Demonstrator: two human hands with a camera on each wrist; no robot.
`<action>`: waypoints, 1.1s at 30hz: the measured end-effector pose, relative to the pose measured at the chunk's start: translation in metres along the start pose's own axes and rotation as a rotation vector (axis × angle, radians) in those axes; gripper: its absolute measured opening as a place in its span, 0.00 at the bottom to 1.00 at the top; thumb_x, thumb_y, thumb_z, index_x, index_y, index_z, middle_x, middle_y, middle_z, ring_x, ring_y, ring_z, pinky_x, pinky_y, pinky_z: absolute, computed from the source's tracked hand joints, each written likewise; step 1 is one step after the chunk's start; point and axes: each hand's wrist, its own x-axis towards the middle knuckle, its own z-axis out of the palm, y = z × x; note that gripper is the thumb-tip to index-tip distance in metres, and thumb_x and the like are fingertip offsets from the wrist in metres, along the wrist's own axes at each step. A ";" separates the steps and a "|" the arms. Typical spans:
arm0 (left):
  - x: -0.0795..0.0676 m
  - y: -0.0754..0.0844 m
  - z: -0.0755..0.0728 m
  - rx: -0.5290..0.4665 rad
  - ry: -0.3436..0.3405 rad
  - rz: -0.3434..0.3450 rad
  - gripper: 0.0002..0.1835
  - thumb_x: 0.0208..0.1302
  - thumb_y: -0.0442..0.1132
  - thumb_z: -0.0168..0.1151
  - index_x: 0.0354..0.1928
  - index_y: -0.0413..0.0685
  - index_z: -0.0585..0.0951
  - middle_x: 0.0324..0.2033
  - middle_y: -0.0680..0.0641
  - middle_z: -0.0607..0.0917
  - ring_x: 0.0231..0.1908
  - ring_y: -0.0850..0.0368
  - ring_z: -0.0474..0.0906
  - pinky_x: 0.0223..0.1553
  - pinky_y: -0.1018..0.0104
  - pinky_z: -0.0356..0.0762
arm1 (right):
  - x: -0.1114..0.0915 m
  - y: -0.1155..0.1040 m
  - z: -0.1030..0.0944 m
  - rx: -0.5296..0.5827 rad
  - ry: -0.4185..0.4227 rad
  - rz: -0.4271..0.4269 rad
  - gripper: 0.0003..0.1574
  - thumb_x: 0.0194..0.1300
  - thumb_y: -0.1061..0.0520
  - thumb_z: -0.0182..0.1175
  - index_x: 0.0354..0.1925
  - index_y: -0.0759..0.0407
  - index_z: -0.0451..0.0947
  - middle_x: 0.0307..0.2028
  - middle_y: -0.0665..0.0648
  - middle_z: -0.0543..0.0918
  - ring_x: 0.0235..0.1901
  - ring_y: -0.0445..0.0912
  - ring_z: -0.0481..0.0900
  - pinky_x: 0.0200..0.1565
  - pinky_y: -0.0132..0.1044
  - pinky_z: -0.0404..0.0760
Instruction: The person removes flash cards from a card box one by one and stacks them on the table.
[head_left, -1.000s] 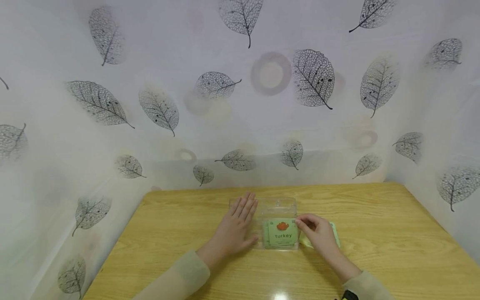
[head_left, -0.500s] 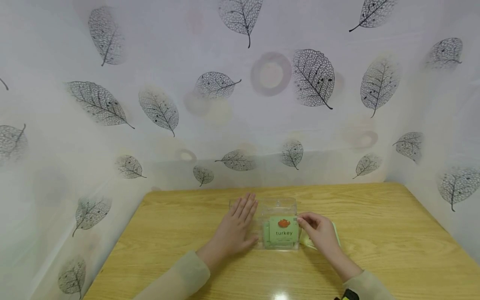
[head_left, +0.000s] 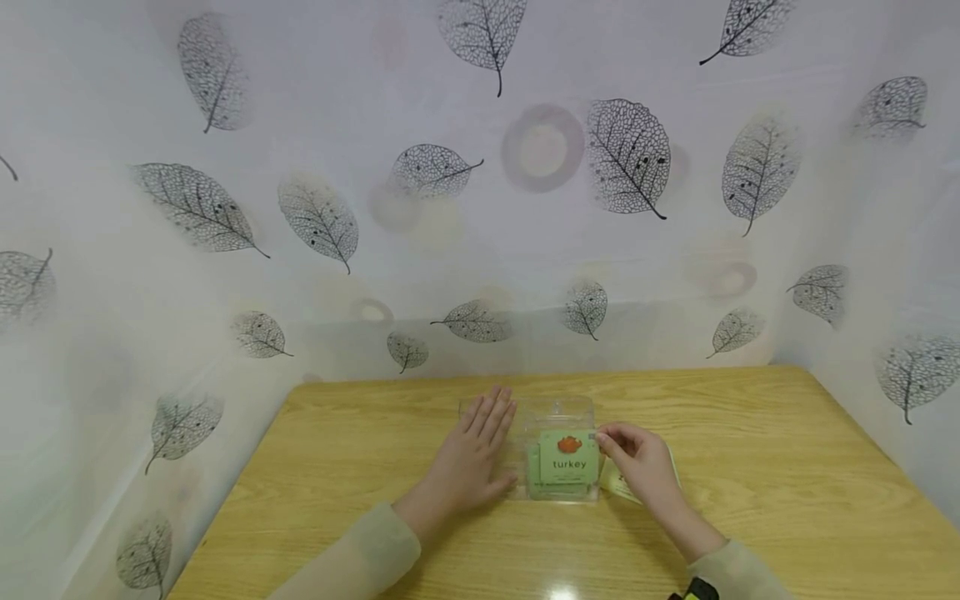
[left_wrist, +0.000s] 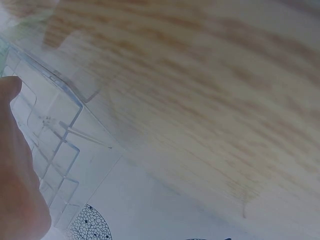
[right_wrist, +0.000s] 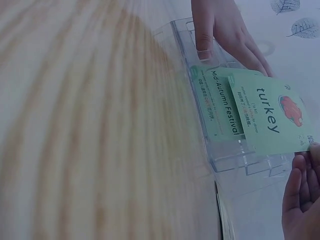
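Observation:
My right hand pinches the corner of a green flashcard printed "turkey" with a red roast bird on it. The card is raised a little over a clear plastic box. Under it, another green flashcard reading "Mid-Autumn Festival" lies in the box. My left hand rests with straight fingers on the clear box's left side; its thumb touches the plastic in the right wrist view. More green cards lie on the table, partly hidden beneath my right hand.
The wooden table meets a pale leaf-printed cloth at the back and both sides. A dark watch sits on the right wrist.
The turkey card has shifted slightly up and to the right with my right hand, uncovering more of the card below. The left hand has stayed in place.

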 end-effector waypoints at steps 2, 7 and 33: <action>0.000 0.001 0.000 -0.005 -0.009 -0.001 0.55 0.74 0.76 0.39 0.85 0.40 0.48 0.86 0.38 0.43 0.86 0.42 0.40 0.87 0.52 0.46 | -0.001 -0.001 0.000 0.003 0.005 -0.007 0.07 0.74 0.66 0.64 0.44 0.70 0.87 0.38 0.63 0.90 0.33 0.39 0.85 0.35 0.29 0.87; 0.000 0.001 0.000 0.001 -0.026 -0.002 0.55 0.74 0.77 0.38 0.86 0.41 0.47 0.86 0.39 0.41 0.86 0.42 0.38 0.87 0.52 0.45 | -0.001 0.000 0.000 0.015 0.023 -0.031 0.06 0.73 0.67 0.65 0.44 0.71 0.87 0.37 0.62 0.90 0.32 0.38 0.85 0.35 0.28 0.86; 0.001 0.001 -0.001 -0.009 -0.026 -0.011 0.55 0.75 0.76 0.38 0.85 0.40 0.47 0.86 0.39 0.42 0.86 0.43 0.39 0.87 0.52 0.45 | 0.003 0.010 -0.006 0.057 0.062 -0.112 0.08 0.73 0.65 0.66 0.46 0.69 0.87 0.36 0.59 0.90 0.31 0.34 0.81 0.30 0.26 0.80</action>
